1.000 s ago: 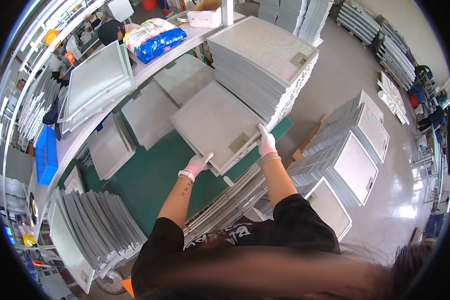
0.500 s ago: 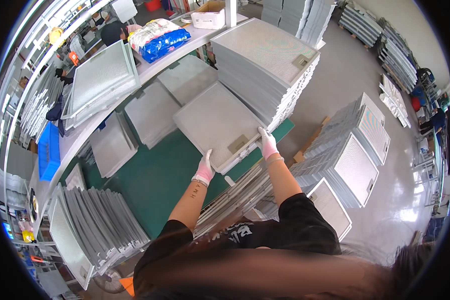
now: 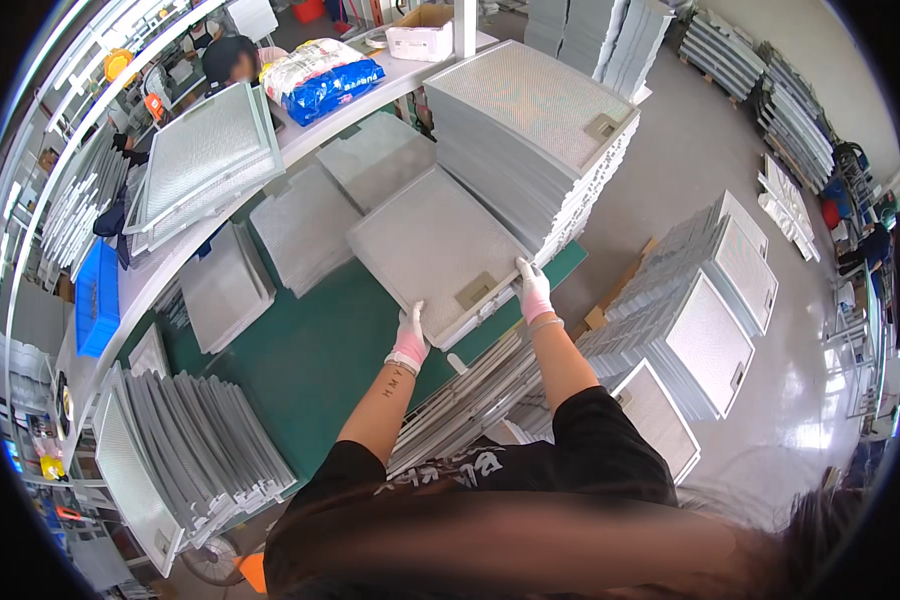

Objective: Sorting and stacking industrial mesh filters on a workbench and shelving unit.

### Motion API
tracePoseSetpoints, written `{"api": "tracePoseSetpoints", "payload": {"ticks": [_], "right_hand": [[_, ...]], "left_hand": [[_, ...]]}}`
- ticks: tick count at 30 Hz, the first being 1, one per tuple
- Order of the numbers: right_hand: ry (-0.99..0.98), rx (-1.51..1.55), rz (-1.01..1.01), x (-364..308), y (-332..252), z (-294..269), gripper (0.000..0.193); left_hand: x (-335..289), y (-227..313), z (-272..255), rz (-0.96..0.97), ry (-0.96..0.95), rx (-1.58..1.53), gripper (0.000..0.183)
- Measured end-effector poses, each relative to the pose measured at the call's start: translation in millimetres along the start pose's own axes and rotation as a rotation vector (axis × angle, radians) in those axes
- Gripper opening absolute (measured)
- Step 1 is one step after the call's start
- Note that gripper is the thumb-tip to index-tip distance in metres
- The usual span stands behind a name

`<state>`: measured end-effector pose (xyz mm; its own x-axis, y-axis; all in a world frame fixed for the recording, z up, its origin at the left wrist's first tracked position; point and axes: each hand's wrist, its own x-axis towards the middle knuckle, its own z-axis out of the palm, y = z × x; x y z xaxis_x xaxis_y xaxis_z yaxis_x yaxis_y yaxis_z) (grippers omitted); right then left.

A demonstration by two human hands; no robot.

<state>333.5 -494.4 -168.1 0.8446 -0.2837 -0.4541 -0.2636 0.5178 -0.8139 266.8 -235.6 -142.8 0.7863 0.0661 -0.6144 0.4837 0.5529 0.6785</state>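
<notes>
A grey, framed mesh filter panel [image 3: 440,245] with a small rectangular latch recess lies tilted in front of me, at the top of a small pile. In a white and pink glove, my left hand [image 3: 410,335] is closed on its near left corner. My right hand [image 3: 533,290], gloved the same way, grips its near right corner. The panel's far right edge lies close beside a tall stack of like panels [image 3: 530,100]. Lower piles of panels [image 3: 305,225] lie to its left on the green tabletop [image 3: 310,350]. Fingers under the panel's edge are hidden.
Upright panels [image 3: 210,450] stand in a row at the lower left. A raised shelf [image 3: 310,140] holds more panels, a blue and white bag [image 3: 325,85] and an open carton [image 3: 422,35]. Further stacks [image 3: 705,340] stand on the floor to the right. Another person [image 3: 228,65] is behind the shelf.
My hands and the panel stay almost in place. The view has shifted slightly, and the person behind the shelf has moved their head a little.
</notes>
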Motion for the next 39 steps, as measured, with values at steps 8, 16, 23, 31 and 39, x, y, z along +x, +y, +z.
{"api": "tracePoseSetpoints", "payload": {"ticks": [8, 16, 23, 31, 39], "right_hand": [[0.067, -0.360, -0.053, 2.7, -3.0, 15.1, 0.052], [0.083, -0.551, -0.207, 7.3, 4.8, -1.2, 0.074], [-0.031, -0.786, -0.250, 4.5, 7.0, -4.2, 0.077], [-0.191, -0.673, -0.153, 30.9, 17.2, -57.8, 0.089], [-0.318, -1.180, -0.221, 0.0, -3.0, -20.9, 0.098]], "left_hand": [[12.3, -4.6, -12.6, 0.068, 0.000, -0.023, 0.069], [14.2, -12.6, -2.4, 0.102, 0.024, -0.037, 0.061], [19.5, -9.0, -22.1, 0.101, 0.024, -0.052, 0.075], [24.0, -18.1, 0.4, 0.087, -0.027, -0.035, 0.075], [23.1, -8.1, -31.9, 0.147, 0.025, -0.034, 0.064]]}}
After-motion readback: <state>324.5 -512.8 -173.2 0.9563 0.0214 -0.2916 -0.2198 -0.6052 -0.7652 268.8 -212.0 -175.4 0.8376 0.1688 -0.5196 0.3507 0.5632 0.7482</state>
